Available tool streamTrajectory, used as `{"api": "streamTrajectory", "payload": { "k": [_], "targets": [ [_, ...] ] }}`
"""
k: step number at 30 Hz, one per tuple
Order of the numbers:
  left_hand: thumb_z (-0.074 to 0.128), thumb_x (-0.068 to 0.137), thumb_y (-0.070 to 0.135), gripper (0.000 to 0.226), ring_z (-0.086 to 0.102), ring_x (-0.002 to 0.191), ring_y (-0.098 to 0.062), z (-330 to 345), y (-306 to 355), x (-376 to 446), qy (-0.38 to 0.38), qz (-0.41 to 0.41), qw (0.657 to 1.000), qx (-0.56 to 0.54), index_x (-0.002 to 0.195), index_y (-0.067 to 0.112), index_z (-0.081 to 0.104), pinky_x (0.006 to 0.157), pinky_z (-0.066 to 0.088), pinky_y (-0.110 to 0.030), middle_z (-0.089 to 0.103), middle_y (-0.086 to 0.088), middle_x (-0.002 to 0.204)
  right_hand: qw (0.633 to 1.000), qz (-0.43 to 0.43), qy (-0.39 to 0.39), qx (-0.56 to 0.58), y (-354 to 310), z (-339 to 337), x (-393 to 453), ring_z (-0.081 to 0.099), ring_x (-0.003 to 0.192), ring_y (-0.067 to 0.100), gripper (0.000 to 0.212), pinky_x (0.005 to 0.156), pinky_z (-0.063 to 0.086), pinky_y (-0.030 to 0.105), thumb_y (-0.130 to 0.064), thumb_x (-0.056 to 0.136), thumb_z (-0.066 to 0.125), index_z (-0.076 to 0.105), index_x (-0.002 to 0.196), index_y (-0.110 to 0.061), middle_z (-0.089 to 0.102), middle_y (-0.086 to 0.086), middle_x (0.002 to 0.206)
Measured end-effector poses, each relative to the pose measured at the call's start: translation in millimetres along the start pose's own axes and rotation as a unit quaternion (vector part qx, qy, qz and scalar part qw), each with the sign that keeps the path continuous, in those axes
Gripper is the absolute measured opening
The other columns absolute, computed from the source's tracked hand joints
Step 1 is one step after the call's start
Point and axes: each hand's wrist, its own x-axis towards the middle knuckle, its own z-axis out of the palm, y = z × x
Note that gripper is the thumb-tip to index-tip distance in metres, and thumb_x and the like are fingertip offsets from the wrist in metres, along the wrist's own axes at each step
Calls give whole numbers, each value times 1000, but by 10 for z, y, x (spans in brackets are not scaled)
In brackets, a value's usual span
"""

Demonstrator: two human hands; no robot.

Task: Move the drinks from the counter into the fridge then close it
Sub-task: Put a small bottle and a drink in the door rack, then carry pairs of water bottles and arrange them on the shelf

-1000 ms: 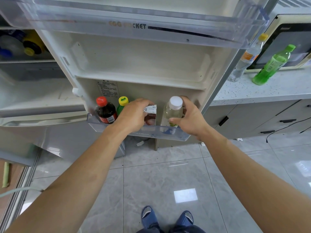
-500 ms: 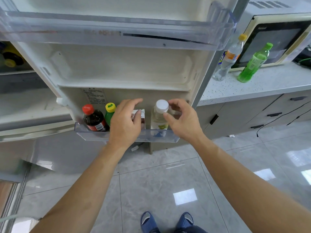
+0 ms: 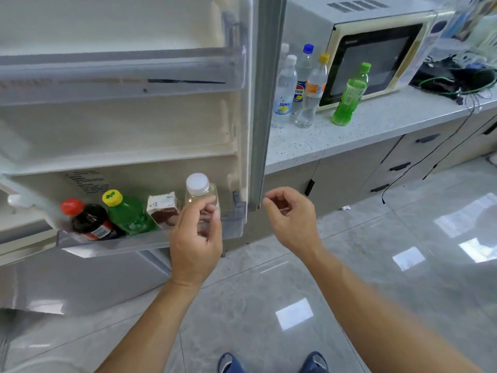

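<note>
Clear bottle (image 3: 200, 196), white cap, upright in door shelf (image 3: 113, 242) beside brown carton (image 3: 162, 210). Left hand (image 3: 195, 238) in front, loosely curled, grip unclear. Right hand (image 3: 291, 219) empty, loosely curled.

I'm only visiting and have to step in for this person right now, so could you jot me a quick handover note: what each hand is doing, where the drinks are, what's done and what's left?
Left hand: loose, holding nothing, in front of the white-capped bottle.
Right hand: fingers loosely curled, holding nothing, beside the door's edge.
In the bottom door shelf: cola bottle, green bottle, brown carton, white-capped bottle.
On the counter: three clear bottles and a green bottle by the microwave.
Done: four drinks shelved.
Left: move those four, then close the fridge.
</note>
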Motion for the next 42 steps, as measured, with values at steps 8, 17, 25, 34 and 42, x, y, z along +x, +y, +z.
{"api": "streamTrajectory", "payload": {
  "k": [8, 17, 25, 34, 42],
  "targets": [
    [61, 95, 13, 25, 69, 73, -6, 682, 310, -311, -13, -325, 939, -108, 109, 34, 61, 65, 57, -30, 70, 9, 85, 992, 97, 47, 64, 570, -770, -63, 62, 68, 2, 17, 64, 53, 18, -13, 87, 68, 71, 81, -29, 69, -12, 74],
    [61, 95, 13, 22, 68, 80, -12, 1462, 729, -795, -28, -437, 894, -89, 110, 30, 61, 54, 52, -19, 68, -6, 97, 944, 285, 67, 152, 1354, -1733, -373, 67, 75, 25, 13, 59, 56, 24, -7, 89, 67, 73, 90, -19, 70, 14, 80],
    [61, 95, 14, 23, 67, 78, -8, 1977, 953, -783, -27, -449, 890, -74, 112, 30, 61, 54, 53, -19, 68, -3, 96, 920, 353, 41, 167, 1833, -2106, -205, 67, 69, 13, 10, 60, 55, 26, -9, 92, 67, 72, 93, -18, 71, -2, 70],
    [60, 95, 9, 25, 65, 67, -1, 2589, 730, -88, -10, -442, 891, -101, 116, 21, 62, 55, 54, -17, 69, -9, 94, 930, 332, 0, 159, 1957, -1959, 742, 61, 66, 11, 14, 59, 55, 24, -6, 92, 63, 69, 96, -19, 64, 1, 73],
    [61, 94, 15, 23, 67, 72, -1, 3176, 487, 985, 1, -420, 893, -161, 111, 31, 62, 54, 52, -16, 69, -3, 99, 961, 251, -15, 117, 1713, -1875, 2175, 63, 71, 13, 10, 73, 59, 38, -15, 90, 67, 69, 97, -22, 63, -10, 67]
  ]
}}
